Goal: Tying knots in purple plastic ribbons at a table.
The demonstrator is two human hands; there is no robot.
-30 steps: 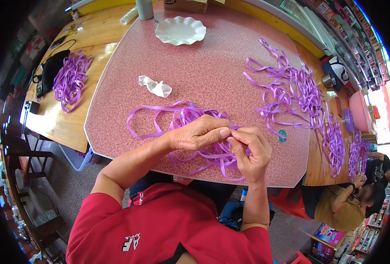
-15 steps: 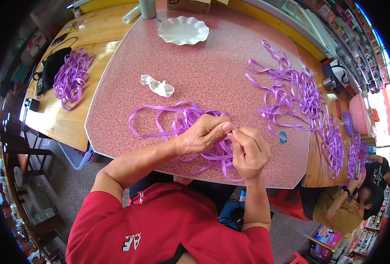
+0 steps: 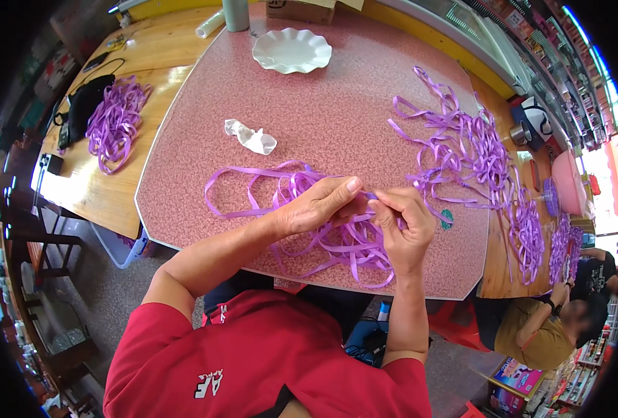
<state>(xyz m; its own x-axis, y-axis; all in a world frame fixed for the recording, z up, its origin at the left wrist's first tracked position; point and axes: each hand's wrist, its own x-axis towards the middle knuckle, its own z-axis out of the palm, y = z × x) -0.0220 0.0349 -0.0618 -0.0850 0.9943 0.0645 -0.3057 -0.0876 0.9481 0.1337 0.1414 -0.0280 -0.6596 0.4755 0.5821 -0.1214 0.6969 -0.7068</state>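
Loops of purple ribbon (image 3: 295, 182) lie in a loose heap on the pink speckled table (image 3: 316, 111), beneath and around my hands. My left hand (image 3: 326, 203) pinches a length of this ribbon between thumb and fingers, above the heap. Close beside it, my right hand (image 3: 405, 226) is closed on the same piece, its thumb and forefinger near the left fingertips. A short bit of ribbon shows between the two hands; the rest of the grip is hidden by the fingers.
A crumpled white tissue (image 3: 251, 137) and a scalloped white plate (image 3: 292, 51) lie farther back. More purple ribbon (image 3: 469, 146) spreads at right, beside a green patch (image 3: 447, 219). Another ribbon pile (image 3: 117, 122) sits on the wooden table at left. A person (image 3: 542, 324) sits at right.
My hands have drawn slightly apart, the right one shifting a little to the right. A bit of ribbon now shows between them, and my left thumb points up more.
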